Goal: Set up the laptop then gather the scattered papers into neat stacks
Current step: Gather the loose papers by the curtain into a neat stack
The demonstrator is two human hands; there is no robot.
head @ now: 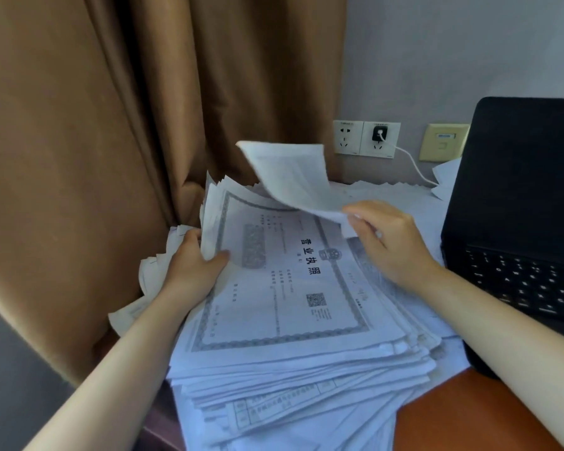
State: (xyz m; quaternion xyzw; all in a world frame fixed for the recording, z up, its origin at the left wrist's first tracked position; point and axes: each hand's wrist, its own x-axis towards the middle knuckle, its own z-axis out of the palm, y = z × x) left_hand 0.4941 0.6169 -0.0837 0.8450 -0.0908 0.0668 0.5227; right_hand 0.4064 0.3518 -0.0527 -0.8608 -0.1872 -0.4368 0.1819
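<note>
A thick, uneven pile of white printed papers (pixel 293 320) lies on the desk in front of me, its top sheet a bordered certificate. My left hand (pixel 196 265) grips the pile's left edge, thumb on top and fingers underneath. My right hand (pixel 385 242) pinches a loose sheet (pixel 293 177) by its corner and holds it curled in the air above the pile's far end. The black laptop (pixel 518 222) stands open at the right, screen dark, keyboard showing.
A brown curtain (pixel 127 125) hangs close at the left and behind the pile. Wall sockets (pixel 365 138) with a white cable (pixel 414 167) plugged in sit behind the desk. More papers (pixel 443 177) lie near the wall. Orange desk surface (pixel 463 418) shows at the lower right.
</note>
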